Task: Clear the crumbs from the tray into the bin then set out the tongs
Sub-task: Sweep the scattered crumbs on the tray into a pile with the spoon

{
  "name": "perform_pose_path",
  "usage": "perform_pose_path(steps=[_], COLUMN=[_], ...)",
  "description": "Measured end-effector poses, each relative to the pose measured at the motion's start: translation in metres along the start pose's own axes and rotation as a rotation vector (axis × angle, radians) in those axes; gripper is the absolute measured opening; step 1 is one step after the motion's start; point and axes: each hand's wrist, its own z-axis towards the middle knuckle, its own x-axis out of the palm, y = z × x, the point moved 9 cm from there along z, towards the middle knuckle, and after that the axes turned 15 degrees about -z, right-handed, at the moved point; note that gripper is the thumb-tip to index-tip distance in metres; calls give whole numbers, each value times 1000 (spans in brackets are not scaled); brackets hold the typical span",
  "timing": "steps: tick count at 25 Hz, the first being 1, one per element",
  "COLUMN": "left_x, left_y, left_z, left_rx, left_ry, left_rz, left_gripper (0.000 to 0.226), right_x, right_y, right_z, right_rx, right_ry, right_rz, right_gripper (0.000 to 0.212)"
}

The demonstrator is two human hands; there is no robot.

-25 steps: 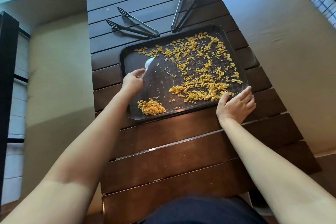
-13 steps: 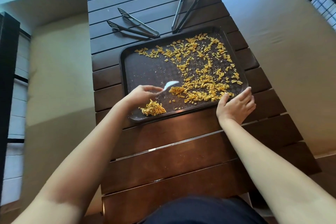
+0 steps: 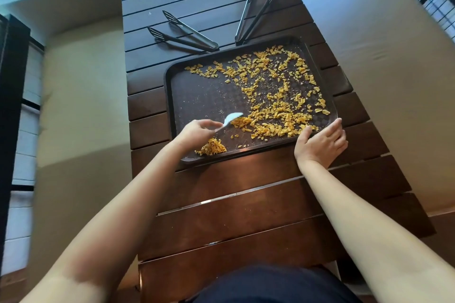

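A dark brown tray (image 3: 204,96) lies on the slatted wooden table (image 3: 234,204). Yellow crumbs (image 3: 278,96) are scattered over its right and far parts, and a small heap of crumbs (image 3: 211,147) sits at the near left corner. My left hand (image 3: 197,130) holds a small white scraper (image 3: 231,119) whose blade touches the left end of the crumb band. My right hand (image 3: 320,142) rests on the tray's near right corner, thumb on the rim. Two pairs of dark tongs lie beyond the tray: one pair (image 3: 182,34) at the left, the other pair (image 3: 253,15) at the right.
Beige cushioned benches run along both sides of the table, the left bench (image 3: 81,106) and the right bench (image 3: 394,69). A dark railing (image 3: 433,0) stands at the far right. No bin is in view.
My left hand has brought the scraper from the tray's far left down and right to the near crumb band. The right hand has stayed on the tray corner.
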Motion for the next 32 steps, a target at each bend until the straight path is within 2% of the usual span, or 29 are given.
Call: perform_pose_path(steps=[2,4,6,8,14,16,18,20,22,24,28,30,32], left_x=[2,-14,-28,-22,14,11,-1,-17,-25,-18,-2,-7,-11], left_y=[-4,-12,-16,-19,-24,-23,-25,-28,-25,-16,-4,-10,-23], left_z=[-1,3,8,13,7,2,1,5,7,9,5,3,5], left_rx=[4,21,24,31,114,94,95,134,142,122,54,73,131], left_ry=[15,-123,-245,-195,130,203,181,34,-80,-53,190,192,108], left_rz=[-51,-201,-237,-130,306,340,220,70,33,98,275,296,234], left_gripper=[27,27,33,31,19,18,19,21,22,22,20,19,18], right_x=[0,1,0,0,-1,-1,-1,-1,-1,-2,-2,-1,-1], right_y=[-1,-1,-1,-2,-1,-1,-1,-1,-1,-1,-1,-1,-1], right_z=[0,1,0,1,1,1,1,1,1,1,1,1,1], right_rx=[6,1,-1,7,5,4,3,0,1,3,4,5,4], right_ry=[-19,-11,-15,-25,-22,-23,-21,-22,-20,-19,-21,-16,-15], right_rz=[-9,-1,-3,-6,6,4,1,3,4,6,7,7,3], right_gripper=[74,76,77,77,77,77,77,77,77,77,77,77,77])
